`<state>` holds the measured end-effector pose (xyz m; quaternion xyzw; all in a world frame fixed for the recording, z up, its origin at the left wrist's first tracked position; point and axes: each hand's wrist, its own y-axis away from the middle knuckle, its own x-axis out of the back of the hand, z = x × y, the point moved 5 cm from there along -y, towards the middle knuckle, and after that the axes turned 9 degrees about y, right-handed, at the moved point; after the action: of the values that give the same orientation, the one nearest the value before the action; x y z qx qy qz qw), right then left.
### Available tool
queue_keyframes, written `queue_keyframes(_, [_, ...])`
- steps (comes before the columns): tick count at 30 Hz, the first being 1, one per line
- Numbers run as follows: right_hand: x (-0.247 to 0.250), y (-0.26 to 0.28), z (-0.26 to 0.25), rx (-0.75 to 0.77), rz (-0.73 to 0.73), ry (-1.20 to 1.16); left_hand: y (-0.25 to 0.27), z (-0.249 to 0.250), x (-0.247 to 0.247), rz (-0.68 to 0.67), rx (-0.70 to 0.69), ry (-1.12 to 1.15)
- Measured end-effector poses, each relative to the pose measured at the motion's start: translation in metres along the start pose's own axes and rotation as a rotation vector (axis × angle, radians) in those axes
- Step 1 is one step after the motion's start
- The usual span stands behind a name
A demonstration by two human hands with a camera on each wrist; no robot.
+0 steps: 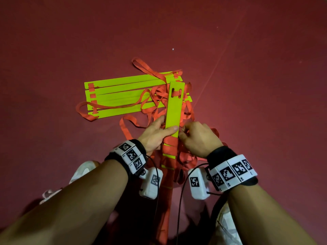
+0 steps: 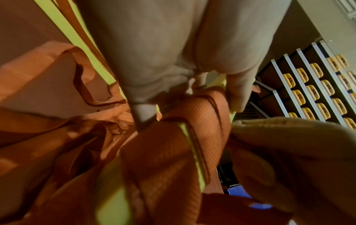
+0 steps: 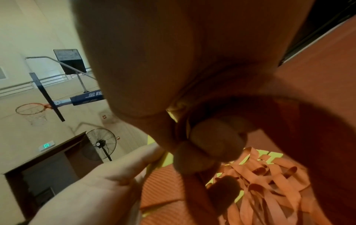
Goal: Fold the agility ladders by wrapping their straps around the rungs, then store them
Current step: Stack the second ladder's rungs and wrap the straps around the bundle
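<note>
Yellow rungs [image 1: 174,110] stacked into one bundle stand on end in front of me, and I judge I am in the wrapping step: several turns of orange strap [image 1: 170,144] already cross the lower part of the bundle, while its upper part is bare. My left hand [image 1: 155,134] grips the bundle, thumb laid across its face and fingers behind. My right hand [image 1: 198,137] is curled just beside the bundle's edge, fingertips pinching the strap. More strap hangs slack below my wrists and lies tangled on the red floor [image 1: 256,76].

A second ladder [image 1: 123,96] lies flat on that floor beyond my hands, rungs side by side, straps loose; it looks not yet wrapped.

Next, I think, the right hand must carry the strap round the bundle under tension while the left holds the rungs square.

I see no bag, box or bin for storing them in any view.
</note>
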<state>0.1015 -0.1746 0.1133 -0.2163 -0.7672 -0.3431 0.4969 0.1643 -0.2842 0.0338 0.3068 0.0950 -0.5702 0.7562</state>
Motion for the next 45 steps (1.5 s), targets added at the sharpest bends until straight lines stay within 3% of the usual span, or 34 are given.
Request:
queue_keyframes(4, [0.004, 0.001, 0.001, -0.007, 0.013, -0.077, -0.002, -0.006, -0.003, 0.002, 0.018, -0.038])
queue_keyframes(8, [0.004, 0.002, 0.008, -0.052, 0.031, -0.151, 0.005, -0.014, -0.004, -0.110, 0.042, -0.162])
queue_keyframes(12, [-0.004, 0.003, 0.009, -0.039, -0.040, -0.142, 0.011, -0.024, -0.001, -0.142, 0.008, -0.215])
queue_keyframes(22, [0.000, 0.001, 0.007, -0.064, 0.055, -0.092, 0.009, -0.017, -0.007, 0.023, -0.125, -0.174])
queue_keyframes(29, [0.001, 0.003, 0.012, -0.135, 0.012, -0.060, 0.006, -0.015, -0.013, -0.027, 0.026, -0.047])
queue_keyframes(35, [0.004, 0.005, 0.000, -0.032, 0.079, -0.051, 0.002, -0.017, -0.011, -0.024, -0.069, -0.378])
queue_keyframes(39, [0.008, 0.006, 0.001, 0.011, 0.087, -0.057, 0.007, -0.006, -0.007, 0.064, -0.043, -0.404])
queue_keyframes(45, [0.007, 0.007, 0.008, 0.070, 0.010, -0.182, 0.011, -0.004, -0.014, -0.101, -0.062, -0.273])
